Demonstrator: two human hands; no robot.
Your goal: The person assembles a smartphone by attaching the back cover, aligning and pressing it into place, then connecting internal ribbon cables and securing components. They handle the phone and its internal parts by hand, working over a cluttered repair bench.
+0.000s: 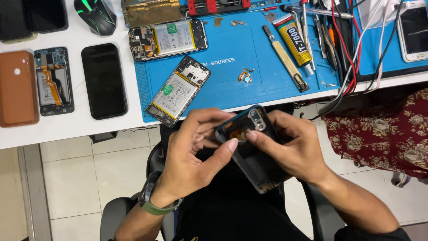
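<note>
Both my hands hold a dark phone back cover [257, 154] with a camera module at its top end, over my lap below the table edge. My left hand [196, 147] grips the cover's upper left side, its thumb reaching across the inside. My right hand [292, 145] grips the right side, a fingertip pressing on the inner face near the camera. On the blue work mat [232, 49] just above my hands lies an opened phone with its battery showing [178, 90].
A second opened phone [168, 39] lies at the mat's top. A glue tube [293, 39], tweezers and tools sit at right with red and black cables [345, 58]. On the white table at left are a black phone [104, 80], an opened phone [53, 81], an orange cover [17, 88] and a mouse [96, 15].
</note>
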